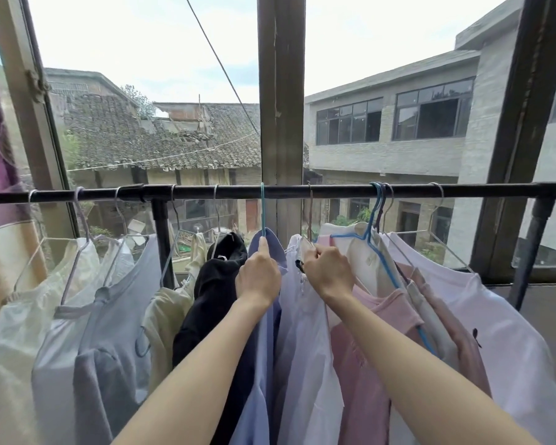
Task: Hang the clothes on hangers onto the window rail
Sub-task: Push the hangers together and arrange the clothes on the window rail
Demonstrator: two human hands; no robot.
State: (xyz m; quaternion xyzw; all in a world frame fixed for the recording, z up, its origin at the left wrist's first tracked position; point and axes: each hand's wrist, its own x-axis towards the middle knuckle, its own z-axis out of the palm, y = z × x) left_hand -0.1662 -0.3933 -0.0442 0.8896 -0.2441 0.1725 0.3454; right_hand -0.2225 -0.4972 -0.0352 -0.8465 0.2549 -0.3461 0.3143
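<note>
**Spacing out a packed rail: hold the necks, not the cloth**

The rail (225, 191) across the window is already loaded end to end, so the step in hand looks like settling the two middle garments, not bringing new ones.

The left hand (259, 277) has a narrow grip, fingers pinched round the neck of the teal hanger (263, 213), just under where its hook sits over the rail beside the window post (280, 123). That hanger carries the blue shirt (264, 348), squeezed between the black garment (212, 290) and the white shirt (302, 332).

The right hand (328, 271) is curled tight at the collar of the white shirt, right below its hanger's hook. Can't tell if it's got wire, fabric or both.

How I'd do it:
- Slide each hook along the rail by its neck; dragging the cloth pulls shoulders off the hanger.
- Lift a touch before sliding so the hook doesn't bind.
- Push the blue shirt toward the left end, where there's a gap near the rail's upright, and keep the white shirt clear of the pink top (366, 332) next to it.
- Make sure both hooks are fully over the rail before you let go.
</note>
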